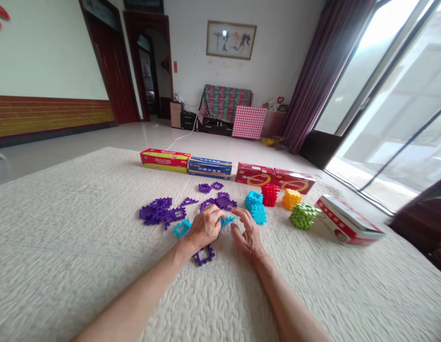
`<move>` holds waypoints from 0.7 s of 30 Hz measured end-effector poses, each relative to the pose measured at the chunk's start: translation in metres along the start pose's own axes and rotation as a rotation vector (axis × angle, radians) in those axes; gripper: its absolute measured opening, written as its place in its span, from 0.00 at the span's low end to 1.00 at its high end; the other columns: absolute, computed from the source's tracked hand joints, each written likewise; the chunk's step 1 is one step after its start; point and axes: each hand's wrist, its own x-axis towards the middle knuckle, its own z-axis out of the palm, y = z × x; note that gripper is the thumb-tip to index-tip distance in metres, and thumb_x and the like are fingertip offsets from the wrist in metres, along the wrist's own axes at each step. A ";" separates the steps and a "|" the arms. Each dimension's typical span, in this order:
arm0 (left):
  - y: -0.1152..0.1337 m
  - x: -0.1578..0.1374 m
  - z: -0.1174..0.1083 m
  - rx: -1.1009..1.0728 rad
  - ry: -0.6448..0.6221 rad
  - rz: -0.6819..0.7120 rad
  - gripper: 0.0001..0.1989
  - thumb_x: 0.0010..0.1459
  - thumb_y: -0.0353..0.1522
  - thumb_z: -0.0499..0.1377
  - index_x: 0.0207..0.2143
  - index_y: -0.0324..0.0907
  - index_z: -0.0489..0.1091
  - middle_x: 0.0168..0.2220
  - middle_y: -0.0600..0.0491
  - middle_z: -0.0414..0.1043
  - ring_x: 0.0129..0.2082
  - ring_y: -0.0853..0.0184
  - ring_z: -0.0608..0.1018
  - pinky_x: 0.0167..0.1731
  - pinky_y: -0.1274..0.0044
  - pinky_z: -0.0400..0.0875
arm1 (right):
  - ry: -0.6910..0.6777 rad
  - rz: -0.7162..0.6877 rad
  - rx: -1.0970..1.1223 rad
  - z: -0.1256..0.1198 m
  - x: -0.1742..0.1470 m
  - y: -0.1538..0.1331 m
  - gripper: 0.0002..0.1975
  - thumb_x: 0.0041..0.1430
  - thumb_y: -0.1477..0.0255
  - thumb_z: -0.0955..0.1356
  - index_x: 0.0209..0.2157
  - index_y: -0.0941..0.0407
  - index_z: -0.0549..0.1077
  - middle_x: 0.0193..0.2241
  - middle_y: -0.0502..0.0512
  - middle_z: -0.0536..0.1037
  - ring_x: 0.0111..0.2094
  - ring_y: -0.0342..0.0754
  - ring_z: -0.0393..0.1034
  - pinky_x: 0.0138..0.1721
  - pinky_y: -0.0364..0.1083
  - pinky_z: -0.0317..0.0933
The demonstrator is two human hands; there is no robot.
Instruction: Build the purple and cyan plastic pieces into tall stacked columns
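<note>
My left hand (206,225) is closed, its thumb and fingers pinching a light-blue toothed building piece (226,221) that looks triangular. Just right of that piece, my right hand (248,236) has its fingers apart and curved; one fingertip is close to it, and I cannot tell whether they touch. Another light-blue piece (182,228) lies left of my left hand, and a purple square frame piece (205,256) lies below it. Beyond my hands are purple pieces (223,201). A heap of purple pieces (156,211) spreads to the left.
Light-blue stacks (258,214), a red stack (270,194), a yellow stack (292,199) and a green stack (303,216) stand on the right. Behind are a red-and-yellow box (165,160), a blue box (210,168) and red boxes (255,175). A white-and-red box (349,221) lies far right on the textured cover (81,228).
</note>
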 end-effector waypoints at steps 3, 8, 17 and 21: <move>0.002 -0.003 -0.005 -0.044 -0.109 0.081 0.12 0.50 0.23 0.57 0.37 0.44 0.72 0.36 0.52 0.74 0.39 0.65 0.76 0.42 0.74 0.72 | -0.119 -0.040 -0.006 -0.001 0.000 -0.003 0.19 0.54 0.74 0.64 0.49 0.53 0.68 0.48 0.57 0.73 0.51 0.53 0.68 0.53 0.54 0.63; -0.004 -0.004 -0.014 -0.078 -0.148 0.094 0.22 0.47 0.25 0.58 0.48 0.42 0.70 0.46 0.49 0.75 0.46 0.62 0.75 0.50 0.71 0.71 | -0.192 -0.052 -0.042 -0.002 0.000 -0.005 0.21 0.52 0.73 0.65 0.50 0.53 0.68 0.50 0.58 0.72 0.51 0.54 0.66 0.53 0.55 0.62; -0.009 -0.011 -0.009 0.014 -0.218 0.068 0.36 0.48 0.25 0.57 0.61 0.47 0.59 0.57 0.48 0.69 0.56 0.57 0.71 0.58 0.64 0.65 | -0.301 -0.094 -0.070 -0.004 -0.001 -0.005 0.29 0.45 0.76 0.65 0.53 0.54 0.66 0.51 0.60 0.70 0.53 0.56 0.64 0.55 0.58 0.59; -0.013 -0.012 -0.005 -0.024 -0.231 0.053 0.37 0.48 0.24 0.57 0.62 0.44 0.57 0.58 0.46 0.67 0.58 0.57 0.68 0.58 0.65 0.64 | -0.300 -0.118 -0.069 -0.003 -0.003 -0.002 0.28 0.45 0.77 0.65 0.52 0.55 0.66 0.50 0.59 0.71 0.51 0.55 0.65 0.54 0.57 0.59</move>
